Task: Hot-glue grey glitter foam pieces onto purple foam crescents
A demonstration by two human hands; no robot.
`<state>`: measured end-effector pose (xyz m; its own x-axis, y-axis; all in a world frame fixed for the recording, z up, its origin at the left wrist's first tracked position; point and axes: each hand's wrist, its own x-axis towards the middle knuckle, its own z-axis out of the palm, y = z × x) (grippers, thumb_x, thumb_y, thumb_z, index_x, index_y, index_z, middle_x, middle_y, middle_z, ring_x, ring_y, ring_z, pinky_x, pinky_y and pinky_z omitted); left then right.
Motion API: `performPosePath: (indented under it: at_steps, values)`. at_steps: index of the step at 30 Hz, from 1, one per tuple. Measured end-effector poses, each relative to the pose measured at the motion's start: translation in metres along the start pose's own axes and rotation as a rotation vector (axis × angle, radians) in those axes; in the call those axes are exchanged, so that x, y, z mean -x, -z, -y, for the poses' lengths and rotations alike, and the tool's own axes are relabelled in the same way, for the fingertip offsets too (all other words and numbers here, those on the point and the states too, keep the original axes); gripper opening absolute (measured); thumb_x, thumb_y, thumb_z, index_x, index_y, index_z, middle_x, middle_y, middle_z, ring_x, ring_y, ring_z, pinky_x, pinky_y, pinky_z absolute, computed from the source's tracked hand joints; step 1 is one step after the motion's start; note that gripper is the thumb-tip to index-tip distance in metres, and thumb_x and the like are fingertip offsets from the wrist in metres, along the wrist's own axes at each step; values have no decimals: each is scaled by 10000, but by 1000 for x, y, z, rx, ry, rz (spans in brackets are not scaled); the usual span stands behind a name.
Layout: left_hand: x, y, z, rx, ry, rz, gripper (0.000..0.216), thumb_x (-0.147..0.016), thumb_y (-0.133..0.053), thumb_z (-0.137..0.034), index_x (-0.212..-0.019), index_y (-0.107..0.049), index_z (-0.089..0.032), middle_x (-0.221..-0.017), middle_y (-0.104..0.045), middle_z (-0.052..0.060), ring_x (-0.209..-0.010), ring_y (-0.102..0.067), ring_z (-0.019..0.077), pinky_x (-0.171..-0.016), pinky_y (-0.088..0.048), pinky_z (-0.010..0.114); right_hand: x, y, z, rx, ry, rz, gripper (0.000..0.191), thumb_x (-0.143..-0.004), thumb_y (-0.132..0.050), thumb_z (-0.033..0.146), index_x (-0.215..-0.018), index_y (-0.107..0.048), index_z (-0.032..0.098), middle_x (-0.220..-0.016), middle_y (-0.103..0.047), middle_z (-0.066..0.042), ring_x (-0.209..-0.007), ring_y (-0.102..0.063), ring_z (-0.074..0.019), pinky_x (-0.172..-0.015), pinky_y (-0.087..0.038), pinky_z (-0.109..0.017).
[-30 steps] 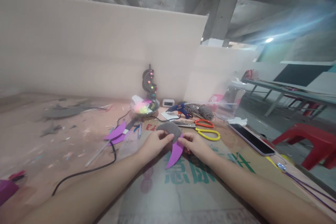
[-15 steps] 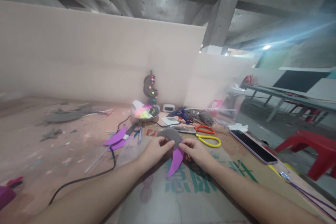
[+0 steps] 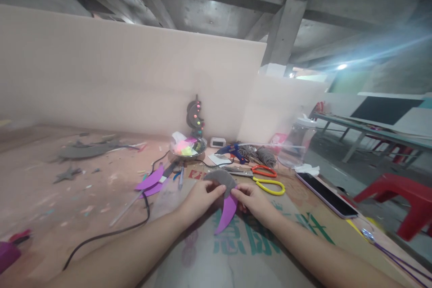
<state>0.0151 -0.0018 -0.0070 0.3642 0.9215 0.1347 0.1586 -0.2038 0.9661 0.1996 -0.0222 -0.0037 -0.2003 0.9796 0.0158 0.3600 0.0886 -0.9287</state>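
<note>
Between my two hands is a grey crescent with a purple crescent against it, the purple tip hanging toward me. My left hand pinches the grey crescent's lower left side, thumb on top. From the right, my right hand pinches the edge where grey and purple overlap; its lower fingers are partly hidden. Just beyond my right hand lie scissors with one yellow and one orange handle. More purple crescent pieces rest on the table to the left.
A printed cardboard sheet lies under my hands. Behind are a bowl of colourful bits, a blue glue gun, grey yarn and a decorated crescent stand. A phone lies right; a black cord crosses the left.
The camera view has tilted slightly, so everything sits a little lower. Both hands keep their pinch on the crescents, which have barely turned.
</note>
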Motion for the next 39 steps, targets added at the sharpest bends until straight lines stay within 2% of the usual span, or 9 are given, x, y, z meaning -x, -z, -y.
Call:
performPosePath:
  at_steps: [6, 11, 14, 16, 19, 22, 29, 34, 39]
  values:
    - [-2, 3, 2, 69, 23, -24, 367, -768, -577, -501, -639, -544, -159, -542, -568, -9, -516, -495, 124, -515, -353, 242, 0, -2, -1, -33, 1, -4, 451, -759, -553, 614, -672, -536, 171, -485, -455, 54, -417, -387, -74, -425, -282, -215]
    - [-1, 6, -1, 126, 36, -96, 363, -780, -567, -476, -611, -512, -159, -521, -537, -18, -500, -481, 108, -523, -361, 236, 4, 3, 0, -92, 58, -185, 360, -794, -552, 543, -716, -461, 203, -506, -462, 62, -408, -393, -80, -407, -308, -215]
    - [0, 7, -3, 146, 62, -83, 358, -786, -557, -472, -606, -478, -172, -503, -517, -29, -479, -467, 104, -510, -359, 234, 9, 9, 5, -16, 129, -256, 230, -816, -573, 404, -928, -510, 214, -584, -484, 59, -458, -436, -91, -426, -350, -215]
    - [1, 7, -3, 109, 52, -65, 361, -803, -543, -473, -614, -482, -171, -521, -523, -27, -501, -477, 106, -521, -362, 231, 12, 13, 9, 17, 134, -217, 354, -843, -545, 359, -1169, -487, 233, -644, -528, 41, -476, -464, -98, -436, -377, -219]
    - [2, 7, -1, 51, 29, -36, 357, -817, -534, -479, -637, -499, -173, -549, -535, -24, -533, -492, 116, -538, -364, 235, 14, 14, 12, -53, 108, -100, 525, -862, -526, 378, -1354, -377, 271, -935, -640, -49, -513, -513, -89, -453, -410, -226]
    - [3, 7, 0, 30, 24, -22, 346, -822, -536, -474, -653, -506, -174, -565, -539, -25, -552, -498, 122, -552, -368, 238, 13, 12, 13, -184, 84, -15, 562, -846, -547, 407, -1366, -366, 294, -1263, -550, -103, -551, -551, -76, -478, -439, -236]
    - [3, 6, -3, 8, 52, -7, 330, -820, -544, -461, -660, -514, -174, -576, -533, -25, -559, -487, 125, -565, -377, 243, 12, 11, 9, -73, 4, -44, 315, -801, -599, 399, -1015, -636, 171, -752, -621, -10, -541, -524, -94, -534, -457, -243]
    - [5, 7, -6, 1, 59, -20, 326, -826, -538, -446, -647, -506, -176, -577, -535, -26, -567, -494, 124, -573, -376, 239, 15, 11, 10, 76, 23, -88, 255, -828, -556, 412, -832, -654, 177, -652, -598, -2, -541, -489, -103, -514, -414, -233]
    - [4, 7, -6, -26, 49, -14, 333, -829, -536, -447, -637, -512, -175, -580, -544, -25, -567, -501, 124, -570, -373, 237, 16, 10, 12, -14, 1, -10, 294, -806, -578, 408, -964, -640, 168, -752, -651, -19, -618, -566, -126, -572, -447, -248]
